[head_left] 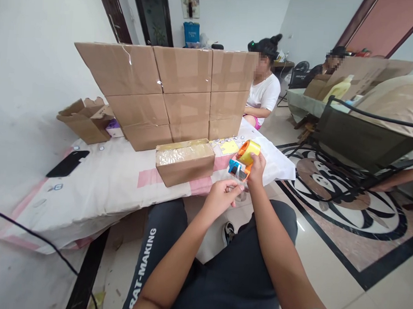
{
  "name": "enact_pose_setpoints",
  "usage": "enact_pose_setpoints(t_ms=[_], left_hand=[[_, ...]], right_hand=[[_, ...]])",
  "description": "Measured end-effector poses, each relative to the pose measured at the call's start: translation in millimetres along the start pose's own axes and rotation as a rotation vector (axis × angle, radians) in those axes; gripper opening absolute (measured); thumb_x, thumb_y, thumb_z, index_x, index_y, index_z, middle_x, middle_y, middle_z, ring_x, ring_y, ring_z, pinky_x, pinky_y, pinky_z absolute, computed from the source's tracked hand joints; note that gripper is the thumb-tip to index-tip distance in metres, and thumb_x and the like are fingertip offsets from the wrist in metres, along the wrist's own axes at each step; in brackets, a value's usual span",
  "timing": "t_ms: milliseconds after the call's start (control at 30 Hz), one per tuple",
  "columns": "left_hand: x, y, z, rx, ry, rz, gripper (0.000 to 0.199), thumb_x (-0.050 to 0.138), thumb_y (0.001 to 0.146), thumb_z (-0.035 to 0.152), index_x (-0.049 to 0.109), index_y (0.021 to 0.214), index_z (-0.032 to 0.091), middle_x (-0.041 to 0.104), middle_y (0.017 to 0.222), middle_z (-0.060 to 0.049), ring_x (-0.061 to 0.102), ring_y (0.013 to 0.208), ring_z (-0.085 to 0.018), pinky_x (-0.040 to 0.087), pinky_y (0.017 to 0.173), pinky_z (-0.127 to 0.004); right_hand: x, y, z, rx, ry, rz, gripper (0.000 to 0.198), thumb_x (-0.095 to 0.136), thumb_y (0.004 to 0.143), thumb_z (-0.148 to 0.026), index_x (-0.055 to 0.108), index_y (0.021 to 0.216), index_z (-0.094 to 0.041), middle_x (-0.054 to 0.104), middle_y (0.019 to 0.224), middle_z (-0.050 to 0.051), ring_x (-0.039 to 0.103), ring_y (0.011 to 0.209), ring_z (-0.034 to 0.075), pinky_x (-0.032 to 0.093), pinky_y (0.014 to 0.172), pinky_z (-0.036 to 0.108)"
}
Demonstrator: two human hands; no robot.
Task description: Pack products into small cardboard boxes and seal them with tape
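In my right hand (pixel 257 170) is a tape dispenser (pixel 239 169) with an orange frame, a blue edge and a roll of yellowish packing tape (pixel 249 152). The fingers are wrapped round it, above my lap by the table's front edge. My left hand (pixel 223 194) is just below and left of the dispenser, its fingertips pinched together. What lies between those fingertips is too small to make out. Left of both hands, a closed cardboard box (pixel 185 166) with shiny tape along its top rests on the table.
Behind the box stands a wall of stacked cardboard boxes (pixel 188 75) on the cloth-covered table (pixel 111 182). An open carton (pixel 87 120) and a black phone (pixel 68 163) are at left. A person (pixel 265 90) sits beyond the stack. A folding chair (pixel 362 149) stands at right.
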State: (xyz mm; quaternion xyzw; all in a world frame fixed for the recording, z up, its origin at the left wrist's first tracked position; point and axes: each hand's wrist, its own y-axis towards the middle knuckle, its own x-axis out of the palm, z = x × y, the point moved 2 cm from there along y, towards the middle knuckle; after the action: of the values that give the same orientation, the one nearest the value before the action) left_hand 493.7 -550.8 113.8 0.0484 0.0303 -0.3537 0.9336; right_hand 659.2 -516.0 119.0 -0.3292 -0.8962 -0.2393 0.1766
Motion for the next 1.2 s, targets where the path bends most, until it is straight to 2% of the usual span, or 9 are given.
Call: enact_pose_setpoints(t_ms=[100, 233, 367, 500, 633, 800, 967, 1100, 1200], left_hand=[[-7, -1, -2, -0.03, 0.075, -0.029, 0.032, 0.062, 0.087, 0.049, 0.07, 0.086, 0.017, 0.052, 0.042, 0.005, 0.049, 0.042, -0.011, 0.033, 0.049, -0.022], [-16, -4, 0, -0.058, 0.142, -0.059, 0.038, 0.061, 0.087, 0.054, 0.071, 0.084, 0.018, 0.055, 0.042, 0.003, 0.043, 0.04, -0.01, 0.028, 0.047, -0.023], [-26, -1, -4, -0.097, 0.17, -0.038, 0.052, 0.052, 0.089, 0.065, 0.074, 0.081, 0.018, 0.051, 0.038, 0.003, 0.048, 0.041, -0.011, 0.035, 0.052, -0.024], [-29, 10, -19, -0.1, 0.185, 0.005, 0.057, 0.053, 0.087, 0.067, 0.074, 0.073, 0.017, 0.046, 0.035, 0.004, 0.046, 0.037, -0.011, 0.038, 0.052, -0.025], [-22, 22, -38, -0.083, 0.149, 0.05, 0.055, 0.056, 0.085, 0.066, 0.072, 0.069, 0.016, 0.042, 0.037, 0.006, 0.042, 0.035, -0.01, 0.035, 0.047, -0.025], [-8, 30, -52, -0.037, 0.08, 0.108, 0.055, 0.055, 0.085, 0.066, 0.071, 0.071, 0.015, 0.044, 0.043, 0.005, 0.04, 0.039, -0.009, 0.03, 0.045, -0.025], [-2, 28, -54, 0.0, 0.033, 0.143, 0.056, 0.055, 0.086, 0.066, 0.071, 0.071, 0.014, 0.041, 0.044, 0.006, 0.037, 0.041, -0.008, 0.026, 0.045, -0.024], [0, 27, -53, 0.007, 0.009, 0.132, 0.055, 0.056, 0.085, 0.066, 0.071, 0.072, 0.014, 0.038, 0.043, 0.007, 0.036, 0.041, -0.008, 0.026, 0.045, -0.023], [-1, 29, -54, -0.003, -0.012, 0.099, 0.056, 0.057, 0.084, 0.067, 0.071, 0.072, 0.014, 0.043, 0.044, 0.006, 0.037, 0.041, -0.008, 0.027, 0.044, -0.023]], right_hand=[[-6, 1, -1, -0.063, -0.051, 0.002, 0.026, 0.061, 0.075, -0.033, 0.065, 0.095, -0.017, 0.072, 0.077, 0.001, 0.068, 0.066, 0.017, 0.057, 0.067, 0.031], [-12, 0, -2, -0.169, -0.109, -0.011, 0.021, 0.062, 0.078, -0.033, 0.065, 0.092, -0.017, 0.073, 0.078, 0.001, 0.07, 0.07, 0.018, 0.057, 0.069, 0.031], [-16, -2, 0, -0.262, -0.143, -0.006, 0.021, 0.065, 0.08, -0.036, 0.065, 0.09, -0.018, 0.072, 0.08, 0.001, 0.071, 0.073, 0.019, 0.057, 0.07, 0.032], [-20, -3, 2, -0.331, -0.195, -0.014, 0.025, 0.066, 0.083, -0.041, 0.065, 0.092, -0.018, 0.071, 0.082, 0.002, 0.071, 0.075, 0.019, 0.056, 0.07, 0.032], [-23, -4, 3, -0.389, -0.234, -0.016, 0.027, 0.067, 0.084, -0.044, 0.065, 0.091, -0.019, 0.069, 0.08, 0.001, 0.068, 0.072, 0.019, 0.055, 0.069, 0.032], [-24, -4, 4, -0.364, -0.228, -0.015, 0.025, 0.066, 0.084, -0.043, 0.066, 0.089, -0.019, 0.068, 0.077, 0.001, 0.066, 0.07, 0.018, 0.054, 0.066, 0.032], [-22, -6, -1, -0.338, -0.203, 0.017, 0.025, 0.065, 0.084, -0.044, 0.065, 0.09, -0.019, 0.068, 0.079, 0.001, 0.067, 0.072, 0.018, 0.055, 0.069, 0.032], [-21, -8, -5, -0.308, -0.174, 0.027, 0.025, 0.064, 0.085, -0.042, 0.065, 0.091, -0.018, 0.069, 0.079, 0.002, 0.067, 0.071, 0.019, 0.056, 0.069, 0.033], [-19, -10, -8, -0.262, -0.155, 0.046, 0.024, 0.063, 0.083, -0.041, 0.064, 0.091, -0.018, 0.068, 0.078, 0.001, 0.067, 0.071, 0.018, 0.056, 0.069, 0.032]])
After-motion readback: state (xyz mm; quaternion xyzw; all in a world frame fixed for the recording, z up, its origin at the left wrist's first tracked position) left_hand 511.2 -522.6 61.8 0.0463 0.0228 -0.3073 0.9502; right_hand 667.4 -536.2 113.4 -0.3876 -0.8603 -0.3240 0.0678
